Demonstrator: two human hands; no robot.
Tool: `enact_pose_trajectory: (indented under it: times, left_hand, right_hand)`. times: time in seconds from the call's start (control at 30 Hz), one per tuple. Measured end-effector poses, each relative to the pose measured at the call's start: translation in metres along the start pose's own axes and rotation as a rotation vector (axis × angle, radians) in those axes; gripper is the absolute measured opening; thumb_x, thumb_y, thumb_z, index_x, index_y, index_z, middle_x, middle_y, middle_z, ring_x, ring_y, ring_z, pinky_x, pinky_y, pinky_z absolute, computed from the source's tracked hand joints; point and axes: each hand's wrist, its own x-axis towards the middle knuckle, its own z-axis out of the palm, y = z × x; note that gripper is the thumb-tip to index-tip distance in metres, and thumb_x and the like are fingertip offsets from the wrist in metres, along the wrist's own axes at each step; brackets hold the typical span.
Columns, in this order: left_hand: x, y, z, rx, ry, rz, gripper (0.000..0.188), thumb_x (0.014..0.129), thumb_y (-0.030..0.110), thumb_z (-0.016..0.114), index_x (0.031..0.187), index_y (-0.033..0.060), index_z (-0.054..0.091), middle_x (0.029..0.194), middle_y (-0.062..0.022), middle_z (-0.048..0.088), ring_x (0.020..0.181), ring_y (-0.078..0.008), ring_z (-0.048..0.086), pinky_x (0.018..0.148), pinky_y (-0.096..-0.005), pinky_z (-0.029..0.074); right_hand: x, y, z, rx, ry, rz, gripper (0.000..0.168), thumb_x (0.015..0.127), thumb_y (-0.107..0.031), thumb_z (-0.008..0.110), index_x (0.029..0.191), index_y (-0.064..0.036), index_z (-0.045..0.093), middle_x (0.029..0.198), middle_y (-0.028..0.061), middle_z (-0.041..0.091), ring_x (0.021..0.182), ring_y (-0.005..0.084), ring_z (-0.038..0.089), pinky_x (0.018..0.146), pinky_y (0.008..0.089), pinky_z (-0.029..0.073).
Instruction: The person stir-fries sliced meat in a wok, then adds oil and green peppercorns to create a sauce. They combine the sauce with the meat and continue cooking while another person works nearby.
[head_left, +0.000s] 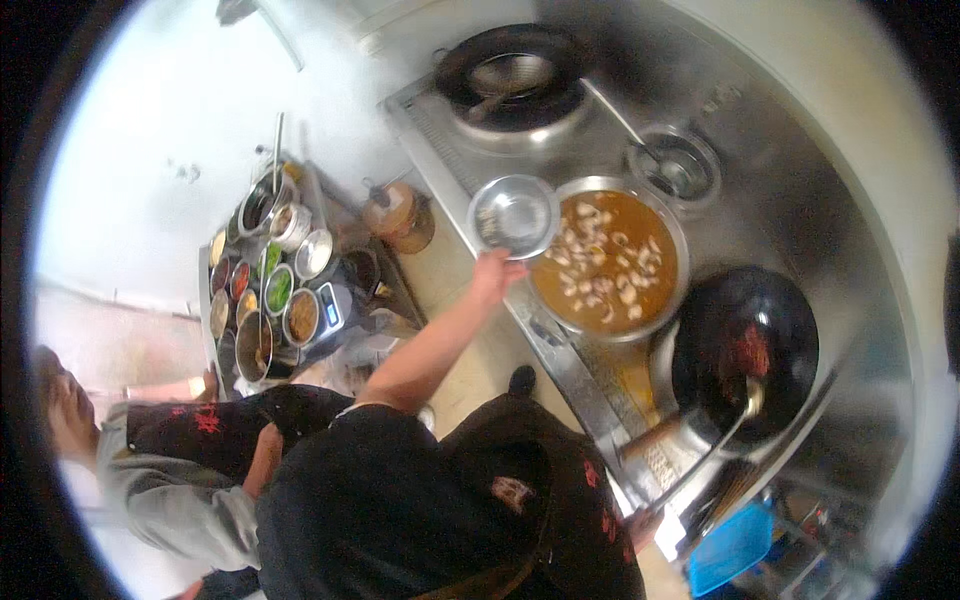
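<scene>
My left hand (499, 274) grips the near rim of a shallow metal bowl (514, 214), held level beside a large round pan. The bowl looks almost empty, with a few small bits on one side. The large metal pan (679, 225) holds brown-orange liquid with many pale pieces floating in it. At the lower right, my right hand (645, 526) is closed on the long handle of a ladle (753, 401); its fingers are partly hidden. The ladle's head rests in a black wok (705, 322), beside some dark red food.
Another wok (450, 82) with a strainer stands at the far end of the steel cooktop (847, 225). Near it is a metal pot (679, 169) with a ladle. To the left, a table holds ingredient bowls (279, 289) and a scale (332, 306). A co-worker (180, 502) stands at left. A blue basket (731, 544) sits lower right.
</scene>
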Motion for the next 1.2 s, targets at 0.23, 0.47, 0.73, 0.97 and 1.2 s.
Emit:
enact_pose_trajectory:
  times: [0.23, 0.47, 0.73, 0.97, 1.2]
  left_hand:
    - [0.153, 0.051, -0.165, -0.133, 0.280, 0.178, 0.026, 0.090, 0.003, 0.041, 0.113, -0.0070, 0.048, 0.083, -0.0149, 0.061, 0.063, -0.0211, 0.063, 0.053, -0.0367, 0.059]
    - [0.286, 0.117, -0.171, -0.220, 0.322, 0.073, 0.026, 0.095, 0.011, 0.043, 0.114, -0.0065, 0.047, 0.078, -0.0164, 0.060, 0.063, -0.0250, 0.065, 0.054, -0.0388, 0.060]
    - [0.281, 0.084, -0.173, -0.038, 0.135, 0.068, 0.031, 0.097, 0.030, 0.046, 0.103, 0.0021, 0.058, 0.081, -0.0078, 0.062, 0.068, -0.0151, 0.056, 0.063, -0.0317, 0.049]
    - [-0.071, -0.053, 0.042, 0.703, -1.193, -0.482, 0.038, 0.097, 0.031, 0.048, 0.124, 0.0050, 0.049, 0.109, -0.0101, 0.058, 0.091, -0.0198, 0.063, 0.072, -0.0302, 0.053]
    - [-0.196, -0.230, 0.105, 0.547, -1.129, -0.833, 0.031, 0.093, 0.026, 0.059, 0.114, 0.0062, 0.048, 0.085, -0.0034, 0.060, 0.071, -0.0147, 0.058, 0.060, -0.0268, 0.048]
  right_hand:
    - [0.040, -0.020, -0.033, -0.204, 0.030, -0.017, 0.048, 0.087, -0.006, 0.056, 0.133, -0.002, 0.043, 0.072, 0.0061, 0.056, 0.053, 0.0118, 0.044, 0.046, 0.0255, 0.037]
    - [-0.016, -0.204, -0.031, -0.215, -0.113, 0.177, 0.065, 0.088, -0.005, 0.055, 0.146, -0.008, 0.027, 0.075, 0.0022, 0.051, 0.050, 0.0081, 0.037, 0.043, 0.0247, 0.030]
    - [-0.021, -0.240, -0.018, -0.654, -0.057, 0.180, 0.052, 0.085, 0.000, 0.052, 0.136, -0.007, 0.046, 0.064, 0.0028, 0.051, 0.050, 0.0102, 0.044, 0.046, 0.0264, 0.040]
    - [0.046, -0.179, 0.007, -0.625, -0.033, -0.100, 0.055, 0.089, -0.007, 0.053, 0.141, -0.007, 0.037, 0.069, 0.0056, 0.054, 0.055, 0.0133, 0.053, 0.051, 0.0291, 0.047]
    - [0.126, -0.151, 0.016, -0.283, 0.003, -0.125, 0.056, 0.088, -0.004, 0.055, 0.142, -0.006, 0.038, 0.073, 0.0059, 0.054, 0.053, 0.0115, 0.053, 0.046, 0.0288, 0.045]
